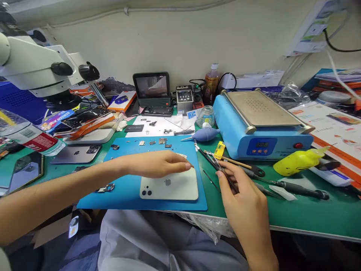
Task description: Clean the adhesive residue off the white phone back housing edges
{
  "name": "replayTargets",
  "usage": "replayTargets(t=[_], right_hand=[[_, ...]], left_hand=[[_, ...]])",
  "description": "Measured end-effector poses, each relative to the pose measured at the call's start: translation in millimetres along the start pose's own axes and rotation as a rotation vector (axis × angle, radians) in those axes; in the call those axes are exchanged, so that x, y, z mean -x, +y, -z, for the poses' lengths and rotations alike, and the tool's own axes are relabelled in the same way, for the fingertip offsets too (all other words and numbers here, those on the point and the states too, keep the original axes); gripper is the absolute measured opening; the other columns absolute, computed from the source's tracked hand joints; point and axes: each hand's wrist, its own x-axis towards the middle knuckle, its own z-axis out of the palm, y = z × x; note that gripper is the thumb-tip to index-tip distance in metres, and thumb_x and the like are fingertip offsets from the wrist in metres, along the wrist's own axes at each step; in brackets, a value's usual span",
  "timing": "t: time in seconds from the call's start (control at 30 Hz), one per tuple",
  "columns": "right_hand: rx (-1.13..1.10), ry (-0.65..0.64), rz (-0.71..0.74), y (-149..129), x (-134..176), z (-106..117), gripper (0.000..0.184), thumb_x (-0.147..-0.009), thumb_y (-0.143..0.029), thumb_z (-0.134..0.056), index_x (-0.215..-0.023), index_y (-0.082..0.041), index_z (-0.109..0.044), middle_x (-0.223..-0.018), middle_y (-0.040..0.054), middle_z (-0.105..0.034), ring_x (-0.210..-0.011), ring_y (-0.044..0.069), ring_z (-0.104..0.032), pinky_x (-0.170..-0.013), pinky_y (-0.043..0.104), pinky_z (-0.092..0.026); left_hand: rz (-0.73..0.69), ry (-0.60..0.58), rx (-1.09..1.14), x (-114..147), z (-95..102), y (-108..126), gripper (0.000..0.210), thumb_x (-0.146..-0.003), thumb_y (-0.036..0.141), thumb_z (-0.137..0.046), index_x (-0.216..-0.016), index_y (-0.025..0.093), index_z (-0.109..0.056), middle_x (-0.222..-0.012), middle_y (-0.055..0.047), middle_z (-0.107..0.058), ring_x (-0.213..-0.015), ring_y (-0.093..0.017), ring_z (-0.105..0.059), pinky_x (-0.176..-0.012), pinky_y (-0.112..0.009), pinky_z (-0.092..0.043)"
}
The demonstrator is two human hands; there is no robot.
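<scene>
A white iPhone (180, 186) lies back up on a blue mat (118, 201), its paired camera lenses towards the left. My left hand (158, 164) reaches across the phone's far edge, palm down and thumb stretched out; its other fingers are partly hidden. In my right hand (245, 201), just right of the mat, thumb and fingers are closed on dark slim tweezers (229, 180) pointing up and left. Several small phone parts (152, 142) are scattered along the mat's far side, and a loose camera-like part (108, 188) lies at its left.
Beside my right hand lie screwdrivers (303, 189) and a yellow squeeze bottle (296, 163). A blue heating plate machine (239, 131) stands behind, next to a blue air blower (205, 134) and glass jar (207, 114). At left are a microscope (31, 64), a water bottle (31, 135) and a grey phone (81, 154).
</scene>
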Motion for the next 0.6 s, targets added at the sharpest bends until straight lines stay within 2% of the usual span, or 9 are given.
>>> replayTargets(t=[0.1,0.17,0.2,0.27,0.37,0.43,0.5,0.57,0.6], right_hand=[[0.007,-0.003,-0.006,0.2,0.1,0.5,0.028,-0.118,-0.040,-0.063,-0.133,-0.027,-0.082,-0.116,0.0084,-0.089,-0.095,0.028,-0.085,-0.093,0.043,-0.069],[0.011,-0.009,-0.009,1.4,0.1,0.7,0.028,-0.118,-0.042,-0.063,-0.133,-0.028,-0.083,-0.114,0.0074,-0.089,-0.092,0.027,-0.084,-0.093,0.042,-0.068],[0.016,-0.012,-0.010,2.1,0.0,0.6,0.028,-0.118,-0.044,-0.064,-0.132,-0.028,-0.083,-0.113,0.0072,-0.089,-0.092,0.027,-0.083,-0.092,0.042,-0.068],[0.027,-0.008,-0.015,2.6,-0.2,0.2,0.030,-0.118,-0.046,-0.064,-0.131,-0.028,-0.083,-0.112,0.0075,-0.088,-0.092,0.027,-0.082,-0.092,0.041,-0.066],[0.046,-0.004,-0.026,-2.0,-0.7,-1.3,0.030,-0.117,-0.049,-0.065,-0.129,-0.028,-0.082,-0.112,0.0078,-0.086,-0.092,0.027,-0.079,-0.090,0.041,-0.064],[0.057,-0.002,-0.029,-7.5,-1.0,-1.2,0.028,-0.117,-0.049,-0.065,-0.127,-0.028,-0.081,-0.112,0.0078,-0.084,-0.092,0.028,-0.077,-0.090,0.043,-0.062],[0.071,0.004,-0.025,-9.1,-0.9,1.7,0.026,-0.117,-0.049,-0.064,-0.126,-0.029,-0.079,-0.118,0.0092,-0.082,-0.095,0.030,-0.074,-0.093,0.047,-0.059],[0.072,-0.019,-0.042,0.3,0.8,8.7,0.024,-0.117,-0.048,-0.065,-0.129,-0.032,-0.078,-0.127,0.0105,-0.078,-0.101,0.033,-0.071,-0.097,0.052,-0.056],[0.066,-0.033,-0.053,9.9,2.3,13.5,0.023,-0.117,-0.049,-0.066,-0.130,-0.036,-0.079,-0.128,0.0106,-0.077,-0.101,0.034,-0.069,-0.096,0.054,-0.053]], left_hand=[[-0.073,0.070,-0.108,10.7,-11.7,5.0,0.048,-0.114,0.059,-0.072,-0.147,0.024,-0.073,-0.154,-0.012,-0.075,-0.135,-0.029,-0.075,-0.120,-0.057,-0.065],[-0.122,0.129,-0.181,20.7,-17.5,5.5,0.047,-0.117,0.055,-0.069,-0.154,0.027,-0.073,-0.161,-0.013,-0.074,-0.144,-0.030,-0.074,-0.128,-0.061,-0.060],[-0.146,0.158,-0.215,27.2,-19.1,4.1,0.046,-0.118,0.053,-0.067,-0.157,0.030,-0.073,-0.165,-0.011,-0.073,-0.149,-0.031,-0.072,-0.133,-0.059,-0.057],[-0.176,0.217,-0.277,44.0,-20.3,-2.5,0.045,-0.120,0.055,-0.061,-0.162,0.041,-0.071,-0.169,-0.002,-0.073,-0.153,-0.029,-0.072,-0.134,-0.049,-0.056],[-0.171,0.367,-0.385,78.1,-23.7,-23.2,0.044,-0.121,0.063,-0.054,-0.161,0.053,-0.070,-0.160,0.009,-0.078,-0.144,-0.024,-0.078,-0.121,-0.037,-0.062],[-0.149,0.534,-0.490,101.3,-32.7,-42.8,0.043,-0.118,0.064,-0.062,-0.158,0.052,-0.072,-0.153,0.006,-0.082,-0.138,-0.027,-0.079,-0.119,-0.042,-0.063],[-0.116,0.704,-0.598,118.3,-48.1,-64.2,0.060,-0.108,0.069,-0.077,-0.165,0.051,-0.065,-0.155,0.002,-0.081,-0.138,-0.036,-0.077,-0.117,-0.053,-0.064],[-0.099,0.800,-0.678,125.1,-66.4,-83.1,0.083,-0.103,0.073,-0.081,-0.177,0.050,-0.049,-0.164,-0.001,-0.077,-0.144,-0.041,-0.073,-0.114,-0.058,-0.067],[-0.097,0.830,-0.703,124.8,-74.9,-90.4,0.088,-0.106,0.072,-0.077,-0.182,0.050,-0.040,-0.168,-0.002,-0.074,-0.145,-0.040,-0.072,-0.114,-0.057,-0.067]])
